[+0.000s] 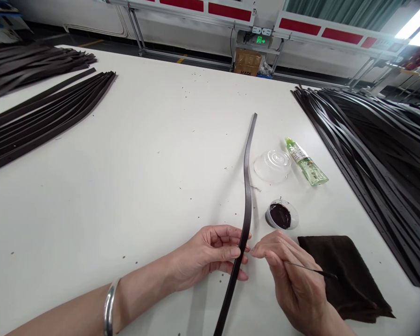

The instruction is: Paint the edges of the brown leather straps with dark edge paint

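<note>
While our left hand closes on a dark leather strap that runs out of view below, our right hand pinches a thin tool, its tip hidden.

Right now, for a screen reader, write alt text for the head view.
A left hand grips a dark strap over a white table; a right hand holds a thin stick beside it. A cup of dark liquid and a dark cloth lie nearby.

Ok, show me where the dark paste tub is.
In the head view, the white tub sits just right of the leather strap, below the clear plastic lid.
</note>
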The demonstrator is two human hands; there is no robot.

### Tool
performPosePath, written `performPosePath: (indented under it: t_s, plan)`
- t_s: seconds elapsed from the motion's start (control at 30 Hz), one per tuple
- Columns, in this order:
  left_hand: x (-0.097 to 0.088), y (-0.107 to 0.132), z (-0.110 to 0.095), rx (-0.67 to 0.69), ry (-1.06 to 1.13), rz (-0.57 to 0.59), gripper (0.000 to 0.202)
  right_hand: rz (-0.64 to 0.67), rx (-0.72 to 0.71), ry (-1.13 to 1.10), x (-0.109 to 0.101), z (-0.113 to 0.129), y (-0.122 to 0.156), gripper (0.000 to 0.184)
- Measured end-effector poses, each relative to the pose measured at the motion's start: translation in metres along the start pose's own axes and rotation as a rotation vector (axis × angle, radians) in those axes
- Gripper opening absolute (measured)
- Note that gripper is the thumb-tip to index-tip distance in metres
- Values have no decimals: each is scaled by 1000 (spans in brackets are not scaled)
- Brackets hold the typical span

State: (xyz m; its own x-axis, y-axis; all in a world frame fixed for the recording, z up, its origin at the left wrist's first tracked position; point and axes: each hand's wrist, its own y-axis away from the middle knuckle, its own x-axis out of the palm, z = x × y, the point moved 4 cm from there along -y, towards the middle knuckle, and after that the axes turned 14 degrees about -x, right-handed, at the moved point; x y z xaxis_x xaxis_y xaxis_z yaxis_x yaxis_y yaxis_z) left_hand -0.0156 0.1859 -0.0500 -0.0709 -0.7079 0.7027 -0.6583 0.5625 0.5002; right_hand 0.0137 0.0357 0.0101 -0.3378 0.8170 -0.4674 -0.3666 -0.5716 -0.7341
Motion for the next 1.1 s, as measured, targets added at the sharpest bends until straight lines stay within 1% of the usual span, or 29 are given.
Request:
performPosePath:
  t_s: [0.2,0.53,0.93,1.1]
  plan:
    - [0,0,1,-3,-2,-10,18,-2,9,42,0,0,0,30]
    - [0,-1,0,12,-12,3,19,1,-5,21,-1,1,1,33]
    - [0,-1,1,15,-8,-5,18,9,-8,60,-1,1,1,30]
    - [0,-1,1,19,-10,-5,19,3,-34,55,-1,1,2,30]
